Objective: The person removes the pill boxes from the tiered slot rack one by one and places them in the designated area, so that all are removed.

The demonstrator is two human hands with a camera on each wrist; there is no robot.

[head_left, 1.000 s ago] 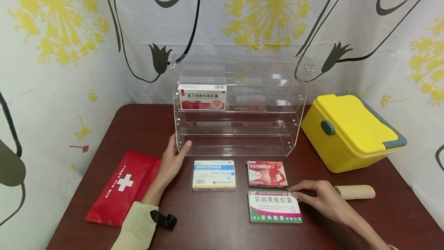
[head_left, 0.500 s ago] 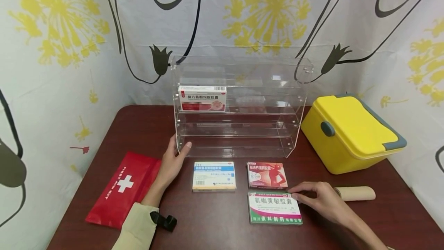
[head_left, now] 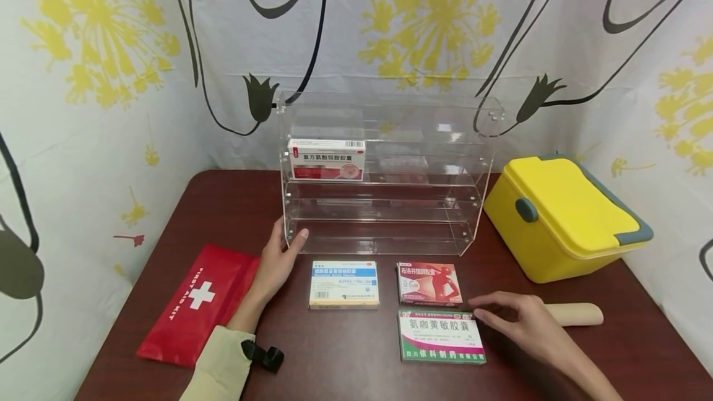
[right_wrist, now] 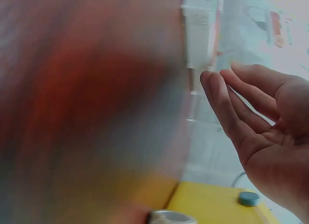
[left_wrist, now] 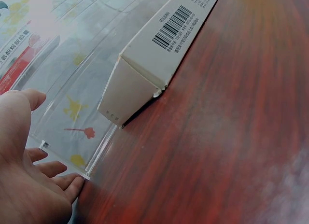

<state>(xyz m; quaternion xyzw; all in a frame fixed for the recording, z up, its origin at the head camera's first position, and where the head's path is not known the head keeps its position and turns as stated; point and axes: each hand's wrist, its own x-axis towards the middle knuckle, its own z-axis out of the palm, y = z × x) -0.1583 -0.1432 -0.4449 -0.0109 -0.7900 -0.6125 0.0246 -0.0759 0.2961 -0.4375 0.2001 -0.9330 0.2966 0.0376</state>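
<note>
My left hand (head_left: 280,258) rests at the lower left corner of a clear acrylic display rack (head_left: 384,246). Its fingers lie outside the side panel, with the thumb in front. To its right lies a blue-and-white medicine box (head_left: 343,283), whose white end shows close up in the left wrist view. My right hand (head_left: 526,327) is beside a green-and-white medicine box (head_left: 442,336), thumb tip right at the upper right corner. Between its fingers in the right wrist view nothing shows. Just behind that box lies a red medicine box (head_left: 429,283).
A red-and-white medicine box (head_left: 327,161) stands on an upper rack shelf. The red first aid pouch (head_left: 195,305) lies left, partly behind my left forearm. At right stands a yellow lidded bin (head_left: 557,221); a beige cylinder (head_left: 576,314) lies partly behind my right hand.
My right hand has shifted slightly to the right, away from the green-and-white box. The left hand and the boxes keep their places; the head view has tilted a little.
</note>
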